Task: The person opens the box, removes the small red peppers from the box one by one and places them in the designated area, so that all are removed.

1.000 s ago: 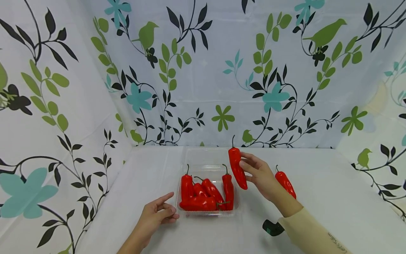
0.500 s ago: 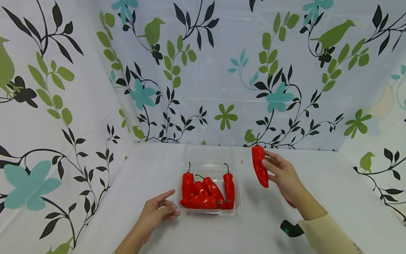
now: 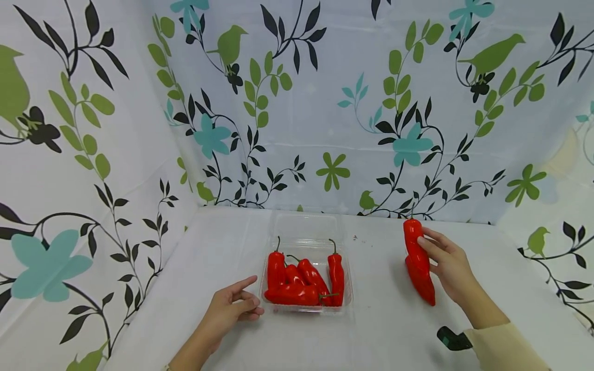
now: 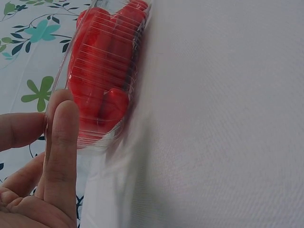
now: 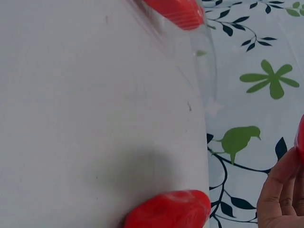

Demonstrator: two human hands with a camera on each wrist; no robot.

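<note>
My right hand (image 3: 424,247) pinches a red pepper (image 3: 413,237), stem up, just over a second red pepper (image 3: 423,287) that lies on the white table to the right of the tray. The right wrist view shows the lying pepper (image 5: 171,209) and my fingers (image 5: 282,190) at the edge. A clear plastic tray (image 3: 347,303) at the table's middle holds several red peppers (image 3: 301,281). My left hand (image 3: 241,301) rests on the table at the tray's front left corner, holding nothing. In the left wrist view its straight fingers (image 4: 61,142) lie against the tray wall (image 4: 95,133).
The tray's clear lid (image 3: 303,226) lies open behind it. Floral cloth walls (image 3: 325,103) close in the table at the back and on both sides. A dark wrist strap (image 3: 452,340) shows by my right sleeve.
My right hand has carried the pepper rightward from above the tray and down to the pepper lying on the table. The left hand has stayed put.
</note>
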